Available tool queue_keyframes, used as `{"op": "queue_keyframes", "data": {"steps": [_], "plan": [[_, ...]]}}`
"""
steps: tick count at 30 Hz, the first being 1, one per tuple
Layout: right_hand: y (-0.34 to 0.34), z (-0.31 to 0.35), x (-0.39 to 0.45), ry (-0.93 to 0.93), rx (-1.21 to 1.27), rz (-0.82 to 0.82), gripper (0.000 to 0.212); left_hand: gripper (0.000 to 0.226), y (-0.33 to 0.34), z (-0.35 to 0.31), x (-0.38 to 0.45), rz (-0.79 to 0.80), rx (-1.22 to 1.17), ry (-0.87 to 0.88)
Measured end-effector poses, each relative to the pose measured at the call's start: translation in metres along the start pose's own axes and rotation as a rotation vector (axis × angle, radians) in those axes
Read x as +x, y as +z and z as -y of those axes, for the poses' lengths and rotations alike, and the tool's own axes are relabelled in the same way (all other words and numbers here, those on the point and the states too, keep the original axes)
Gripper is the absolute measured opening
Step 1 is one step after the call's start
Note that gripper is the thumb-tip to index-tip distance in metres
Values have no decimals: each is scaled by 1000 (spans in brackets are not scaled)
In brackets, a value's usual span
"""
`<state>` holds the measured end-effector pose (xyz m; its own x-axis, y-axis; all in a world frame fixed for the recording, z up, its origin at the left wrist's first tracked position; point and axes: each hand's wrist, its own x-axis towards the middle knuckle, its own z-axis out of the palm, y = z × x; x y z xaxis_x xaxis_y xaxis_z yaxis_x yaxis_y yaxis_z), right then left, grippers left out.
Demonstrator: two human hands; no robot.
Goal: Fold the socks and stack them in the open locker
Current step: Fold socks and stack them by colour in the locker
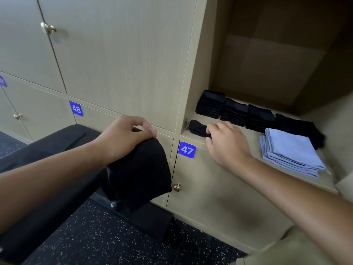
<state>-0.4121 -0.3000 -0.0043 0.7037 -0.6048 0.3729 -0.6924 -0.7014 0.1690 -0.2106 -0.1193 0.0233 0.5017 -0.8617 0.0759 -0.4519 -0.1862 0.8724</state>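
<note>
The black bench [57,150], nearest the camera and the largest thing in view, is used as a rest for the unfolded black socks [141,169], which are draped over its end, probably to be kept within reach. They are held there by the left hand [124,138], its thumb and fingers curled on the top edge. In the open locker [271,69], four stacks of folded socks [235,111] are ranged along the back, with folded blue cloths [292,153] in front. At the shelf's front left, a folded sock [197,128] is pinched by the right hand [227,142], seemingly to start a new stack.
</note>
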Motion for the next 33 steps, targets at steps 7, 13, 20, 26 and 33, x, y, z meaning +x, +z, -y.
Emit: {"op": "queue_keyframes", "data": {"steps": [7, 13, 20, 26, 33], "plan": [[6, 13, -9, 0, 71, 207, 71, 24, 3, 2, 2, 30, 21, 6], [15, 22, -2, 85, 128, 382, 82, 24, 6, 1, 5, 46, 20, 19], [20, 26, 18, 174, 141, 446, 87, 23, 6, 5, 7, 54, 34, 25], [21, 32, 27, 223, 122, 471, 99, 23, 2, 6, 7, 38, 40, 20], [-2, 34, 22, 167, 214, 238, 85, 26, -8, 2, 5, 19, 63, 129]]}}
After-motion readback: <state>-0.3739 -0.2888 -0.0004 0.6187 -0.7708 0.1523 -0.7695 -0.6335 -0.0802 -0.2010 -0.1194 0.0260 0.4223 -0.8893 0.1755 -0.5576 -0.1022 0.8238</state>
